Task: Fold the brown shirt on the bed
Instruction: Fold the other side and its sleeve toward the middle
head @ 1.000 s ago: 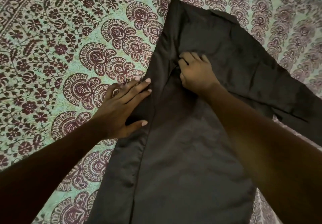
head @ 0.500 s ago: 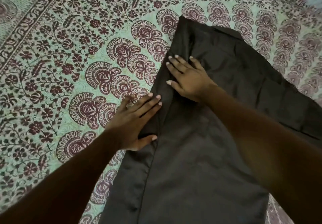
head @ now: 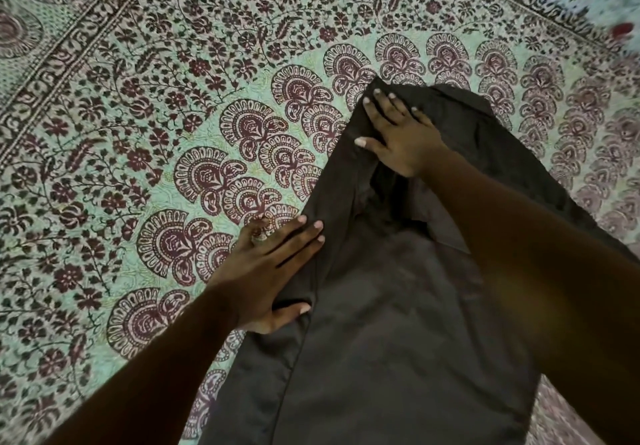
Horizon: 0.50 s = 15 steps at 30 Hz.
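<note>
Bedspread first: the mint-green printed bedcover with maroon paisley fans [head: 138, 133] fills our view. The dark brown woven shirt [head: 398, 340] lies flat on it, right of centre. Our left hand [head: 273, 271] rests flat on the shirt's left edge, fingers straight and together. Our right hand [head: 398, 136], fingers spread, presses down the far top corner. Our worry: the fabric looks kinda slippery, so lifting a palm carelessly could let that edge slide, and the loose flap by our right wrist could get creased in.
</note>
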Each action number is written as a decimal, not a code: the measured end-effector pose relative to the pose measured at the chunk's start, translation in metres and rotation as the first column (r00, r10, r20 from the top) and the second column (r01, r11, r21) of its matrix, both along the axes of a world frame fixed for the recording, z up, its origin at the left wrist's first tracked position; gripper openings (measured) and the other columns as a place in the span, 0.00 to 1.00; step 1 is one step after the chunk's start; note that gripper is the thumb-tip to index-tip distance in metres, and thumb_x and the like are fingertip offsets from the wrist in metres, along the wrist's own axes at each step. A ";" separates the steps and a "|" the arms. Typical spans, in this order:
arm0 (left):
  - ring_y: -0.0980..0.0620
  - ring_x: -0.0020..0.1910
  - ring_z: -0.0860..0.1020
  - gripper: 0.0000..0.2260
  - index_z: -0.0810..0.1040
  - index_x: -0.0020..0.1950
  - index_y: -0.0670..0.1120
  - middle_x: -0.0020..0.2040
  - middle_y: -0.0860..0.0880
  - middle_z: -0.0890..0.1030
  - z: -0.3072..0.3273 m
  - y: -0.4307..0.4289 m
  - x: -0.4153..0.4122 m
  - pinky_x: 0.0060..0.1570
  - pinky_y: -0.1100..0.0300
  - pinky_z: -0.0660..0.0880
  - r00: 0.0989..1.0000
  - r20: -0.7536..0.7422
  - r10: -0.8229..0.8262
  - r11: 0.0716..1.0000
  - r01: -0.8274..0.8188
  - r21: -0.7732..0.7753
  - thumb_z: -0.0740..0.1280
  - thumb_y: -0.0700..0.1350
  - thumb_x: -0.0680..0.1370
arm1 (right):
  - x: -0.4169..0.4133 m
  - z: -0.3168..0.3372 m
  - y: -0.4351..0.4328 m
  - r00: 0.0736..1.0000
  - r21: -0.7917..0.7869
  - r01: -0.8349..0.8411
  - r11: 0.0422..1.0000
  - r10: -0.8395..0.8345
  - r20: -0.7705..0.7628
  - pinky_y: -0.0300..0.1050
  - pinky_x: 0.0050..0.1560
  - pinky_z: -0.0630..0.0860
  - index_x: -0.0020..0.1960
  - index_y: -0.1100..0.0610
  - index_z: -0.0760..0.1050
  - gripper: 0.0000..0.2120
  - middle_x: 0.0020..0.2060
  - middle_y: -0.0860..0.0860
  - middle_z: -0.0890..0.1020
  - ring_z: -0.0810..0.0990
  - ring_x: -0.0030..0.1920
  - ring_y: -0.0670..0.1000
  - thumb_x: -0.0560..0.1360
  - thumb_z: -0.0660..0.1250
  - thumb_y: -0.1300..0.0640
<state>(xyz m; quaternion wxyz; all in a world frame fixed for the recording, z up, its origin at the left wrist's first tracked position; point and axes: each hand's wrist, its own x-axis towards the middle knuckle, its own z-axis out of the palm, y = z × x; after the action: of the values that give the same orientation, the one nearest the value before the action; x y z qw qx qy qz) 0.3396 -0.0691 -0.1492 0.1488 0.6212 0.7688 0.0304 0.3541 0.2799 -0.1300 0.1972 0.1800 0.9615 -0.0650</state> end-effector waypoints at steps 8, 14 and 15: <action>0.50 0.84 0.55 0.45 0.59 0.85 0.49 0.86 0.51 0.53 0.002 0.001 -0.001 0.71 0.37 0.62 1.000 0.018 0.009 1.000 -0.009 -0.010 0.63 0.70 0.73 | -0.010 0.020 0.000 0.797 -0.106 0.451 0.886 -0.454 -0.399 0.63 0.62 0.75 0.64 0.59 0.74 0.19 0.63 0.61 0.77 0.77 0.64 0.66 0.82 0.66 0.47; 0.50 0.84 0.55 0.46 0.59 0.85 0.48 0.86 0.51 0.53 0.002 0.002 -0.001 0.74 0.38 0.60 1.000 0.025 0.008 1.000 -0.008 -0.008 0.63 0.70 0.73 | 0.002 0.021 0.019 0.837 -0.104 0.538 0.837 -0.544 -0.050 0.67 0.66 0.66 0.49 0.56 0.76 0.35 0.63 0.62 0.74 0.70 0.72 0.67 0.67 0.71 0.24; 0.49 0.85 0.55 0.46 0.59 0.85 0.48 0.86 0.51 0.53 0.002 0.002 -0.001 0.76 0.39 0.60 1.000 0.028 0.006 1.000 -0.006 -0.008 0.63 0.70 0.73 | 0.005 0.022 0.025 0.821 -0.177 0.546 0.819 -0.565 -0.084 0.60 0.60 0.70 0.45 0.56 0.73 0.35 0.54 0.60 0.76 0.76 0.66 0.65 0.65 0.72 0.24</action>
<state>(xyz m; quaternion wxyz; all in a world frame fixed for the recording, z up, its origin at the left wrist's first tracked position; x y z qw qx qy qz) 0.3383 -0.0672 -0.1474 0.1617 0.6178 0.7687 0.0365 0.3592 0.3051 -0.1079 0.1179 0.4333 0.8705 -0.2012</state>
